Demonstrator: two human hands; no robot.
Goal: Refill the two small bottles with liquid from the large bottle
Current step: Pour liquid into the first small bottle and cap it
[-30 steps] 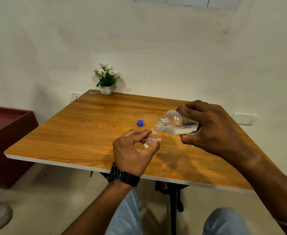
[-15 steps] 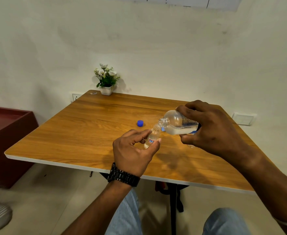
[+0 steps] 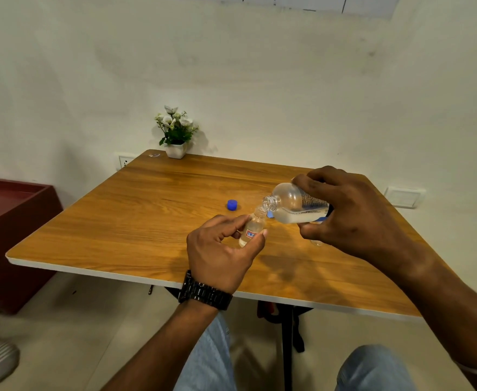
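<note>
My right hand point(image 3: 347, 218) grips the large clear bottle point(image 3: 290, 206), tipped on its side with its open mouth down to the left. That mouth meets the neck of a small clear bottle point(image 3: 252, 228) with a red and blue label. My left hand point(image 3: 220, 255) pinches the small bottle between thumb and fingers, leaning it towards the large one, just above the wooden table point(image 3: 147, 218). A blue cap point(image 3: 232, 205) lies on the table behind my left hand. A bit of clear glass or plastic point(image 3: 317, 243) shows under my right hand; I cannot tell what it is.
A small white pot of white flowers point(image 3: 176, 134) stands at the table's far edge against the wall. A dark red cabinet point(image 3: 8, 221) sits left of the table. My knees in jeans point(image 3: 372, 368) are under the near edge.
</note>
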